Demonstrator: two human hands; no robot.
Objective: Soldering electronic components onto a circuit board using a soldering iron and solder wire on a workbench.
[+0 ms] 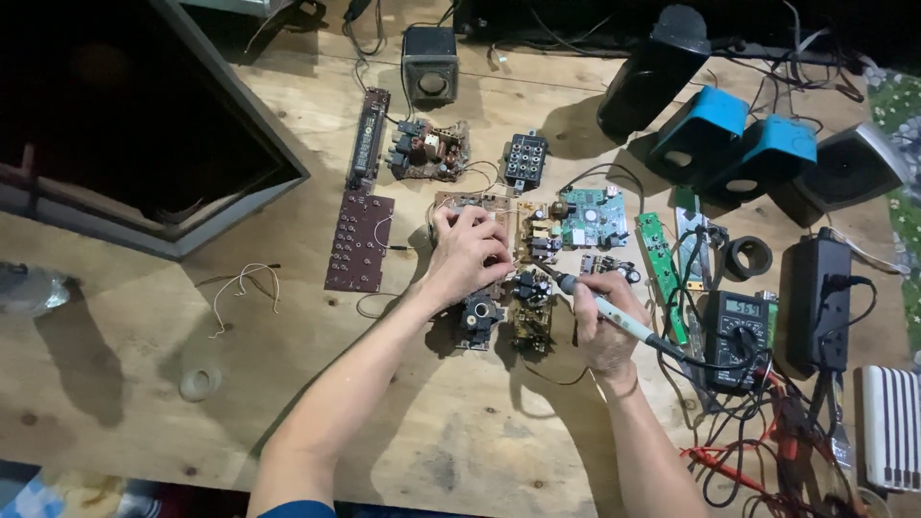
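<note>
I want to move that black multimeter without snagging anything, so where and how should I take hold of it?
Probably grip the multimeter by its two long side edges, around the middle near the dial, coming straight down from above. It lies flat and face up on the wooden table, and its test leads and the soldering iron cable crowd its lower end, so that end looks awkward to grab.

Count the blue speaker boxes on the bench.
2. One blue speaker box lies at the back right beside the tall black speaker; the second blue speaker box lies just right of it, touching it. Others may be hidden in the dark behind.
</note>
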